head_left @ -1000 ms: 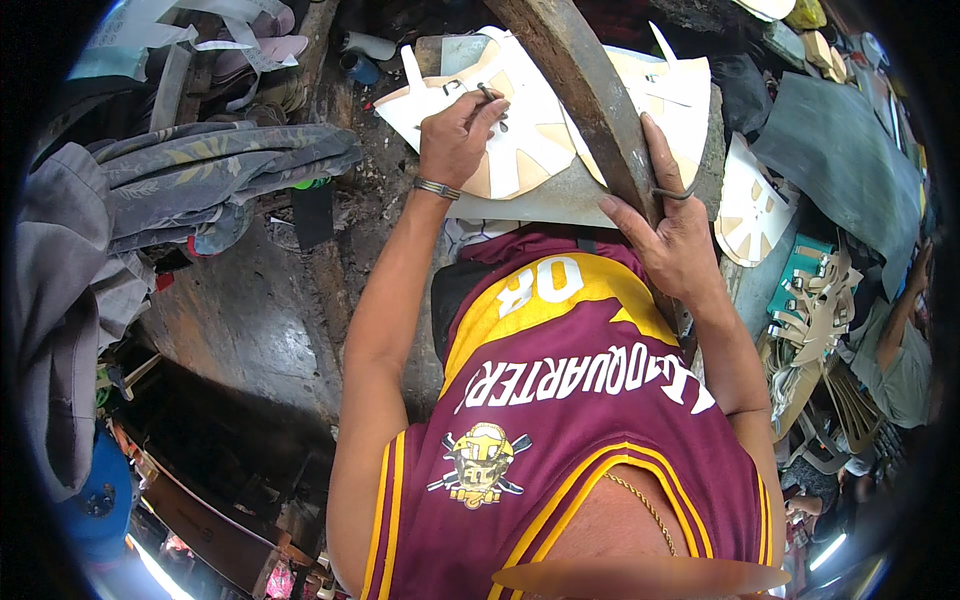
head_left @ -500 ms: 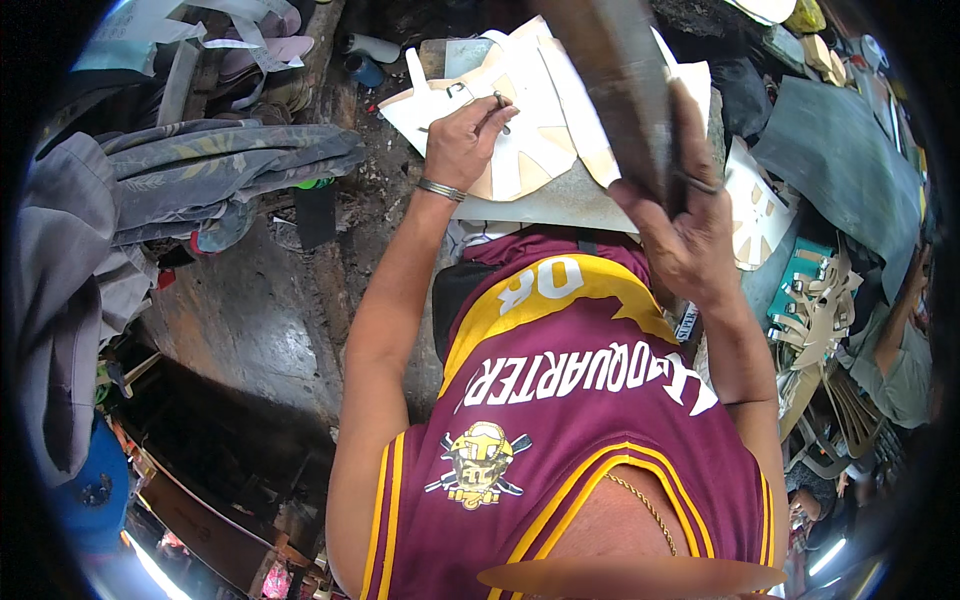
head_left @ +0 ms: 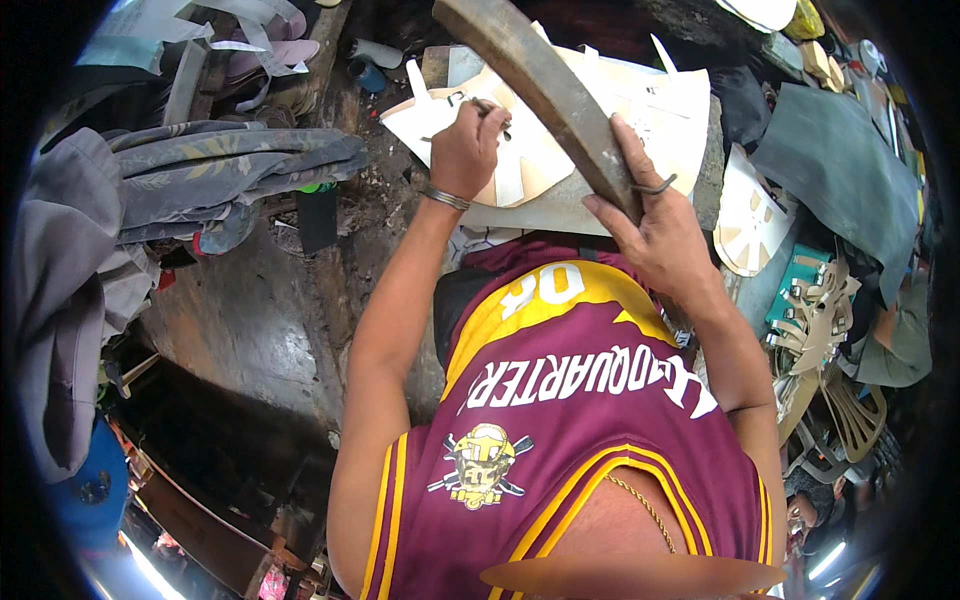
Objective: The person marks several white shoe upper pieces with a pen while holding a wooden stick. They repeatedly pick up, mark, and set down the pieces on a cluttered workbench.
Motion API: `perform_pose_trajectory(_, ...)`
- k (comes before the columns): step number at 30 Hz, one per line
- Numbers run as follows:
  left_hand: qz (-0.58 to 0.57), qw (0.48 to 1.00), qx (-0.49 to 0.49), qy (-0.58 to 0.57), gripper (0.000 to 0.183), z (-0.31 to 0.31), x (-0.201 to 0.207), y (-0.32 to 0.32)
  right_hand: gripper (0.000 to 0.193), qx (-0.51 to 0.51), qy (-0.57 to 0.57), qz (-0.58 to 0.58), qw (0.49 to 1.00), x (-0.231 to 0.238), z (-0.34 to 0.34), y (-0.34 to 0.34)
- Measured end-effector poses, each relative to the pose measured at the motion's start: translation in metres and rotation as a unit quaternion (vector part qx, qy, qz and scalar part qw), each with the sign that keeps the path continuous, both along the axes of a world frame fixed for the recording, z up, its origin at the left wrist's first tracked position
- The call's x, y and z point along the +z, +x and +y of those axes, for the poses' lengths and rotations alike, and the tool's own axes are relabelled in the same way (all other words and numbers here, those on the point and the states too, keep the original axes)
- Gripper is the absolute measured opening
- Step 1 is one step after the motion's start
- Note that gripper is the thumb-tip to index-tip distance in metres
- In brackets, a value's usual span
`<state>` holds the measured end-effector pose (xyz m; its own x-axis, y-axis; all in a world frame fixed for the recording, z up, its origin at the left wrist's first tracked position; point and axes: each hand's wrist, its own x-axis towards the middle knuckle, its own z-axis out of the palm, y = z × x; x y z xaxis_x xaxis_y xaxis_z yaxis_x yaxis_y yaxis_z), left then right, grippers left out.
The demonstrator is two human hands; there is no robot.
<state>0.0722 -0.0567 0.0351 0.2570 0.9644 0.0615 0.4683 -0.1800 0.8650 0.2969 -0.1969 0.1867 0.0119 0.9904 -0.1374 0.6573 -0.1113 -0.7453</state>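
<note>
My left hand (head_left: 465, 155) is closed around a small dark metal punch (head_left: 507, 130), its lower end hidden. It rests over white-and-tan cut-out pieces (head_left: 655, 120), which look like leather sandal uppers with strap-like slots. Beneath them lies a grey slab (head_left: 545, 218). In my right hand (head_left: 668, 235) is a long, heavy, slightly curved metal bar (head_left: 545, 90), gripped by its near end. The bar slants up and left above the pieces, its far part over the punch area, and hides part of them.
Right of the slab lies another white cut-out piece (head_left: 748, 215), near tan strappy uppers (head_left: 815, 305) and a dark grey sheet (head_left: 840, 175). Crumpled grey cloth (head_left: 230, 170) is on the left. A blue spool (head_left: 367, 75) stands behind the slab. Another person's arm (head_left: 885, 325) shows at far right.
The metal bar has swung left, from nearly upright and blurred to slanting over the pieces. My right hand has shifted slightly left and down; my left hand keeps almost the same place.
</note>
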Motion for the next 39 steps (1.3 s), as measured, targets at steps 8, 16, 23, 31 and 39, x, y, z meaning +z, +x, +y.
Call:
perform_pose_trajectory(8, -0.264, 0.948, 0.045, -0.174, 0.025, 0.014, 0.014, -0.016, 0.091, -0.023, 0.001, 0.069, 0.997, 0.007, -0.01, 0.011)
perform_pose_trajectory(16, -0.135, 0.981, 0.029, -0.139, 0.028, -0.001, 0.016, -0.022, 0.092, -0.037, -0.015, 0.099, 0.994, 0.0, -0.013, 0.007)
perform_pose_trajectory(23, -0.121, 0.985, 0.018, -0.121, 0.027, -0.003, 0.017, -0.02, 0.092, -0.029, 0.006, 0.082, 0.996, -0.001, -0.011, 0.006)
perform_pose_trajectory(31, -0.105, 0.989, 0.002, -0.106, 0.028, -0.002, 0.013, -0.021, 0.092, -0.027, -0.016, 0.081, 0.996, 0.001, -0.011, 0.005)
perform_pose_trajectory(39, -0.093, 0.992, 0.003, -0.084, 0.027, -0.003, 0.009, -0.02, 0.093, -0.036, -0.06, 0.108, 0.992, 0.003, -0.009, 0.004)
